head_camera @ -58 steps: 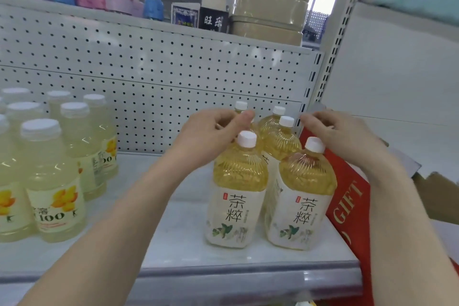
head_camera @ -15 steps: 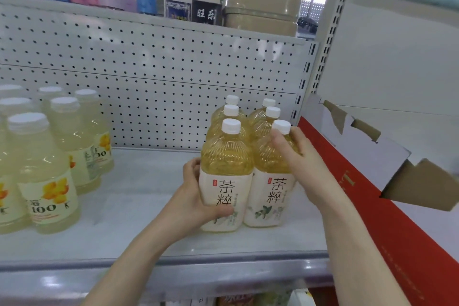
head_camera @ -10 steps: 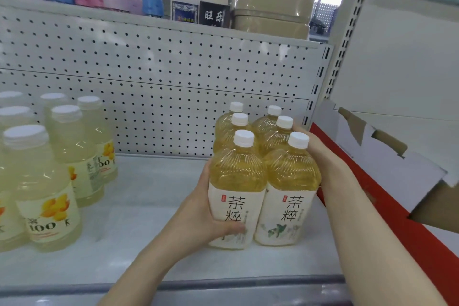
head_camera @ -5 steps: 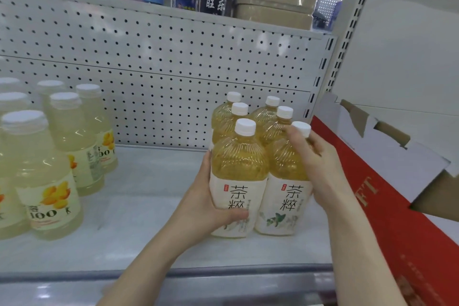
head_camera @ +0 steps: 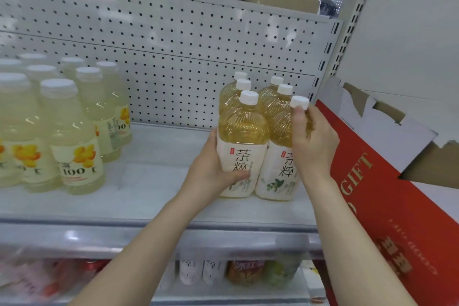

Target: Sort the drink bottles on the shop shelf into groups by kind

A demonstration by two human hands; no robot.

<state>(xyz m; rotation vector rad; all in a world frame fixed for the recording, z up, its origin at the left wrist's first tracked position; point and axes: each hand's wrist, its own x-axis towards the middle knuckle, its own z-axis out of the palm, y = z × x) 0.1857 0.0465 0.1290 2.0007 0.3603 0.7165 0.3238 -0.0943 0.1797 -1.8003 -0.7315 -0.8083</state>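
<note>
Squaring-up step, I'd say: left hand [head_camera: 211,169] has its grip round the near-left tea bottle [head_camera: 242,136], right hand [head_camera: 314,146] grip clasps the near-right tea bottle [head_camera: 277,164], both standing at the shelf's [head_camera: 154,181] right end. Next move is probably nudging them flush with the back four [head_camera: 273,105], gently.

free: bare shelf [head_camera: 154,181] btwn pale bottles [head_camera: 74,136] & tea bottles [head_camera: 244,131]; blocked R: red box [head_camera: 372,194]

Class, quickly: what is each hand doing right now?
Left hand: grips the front left bottle.
Right hand: grips the front right bottle.
</note>
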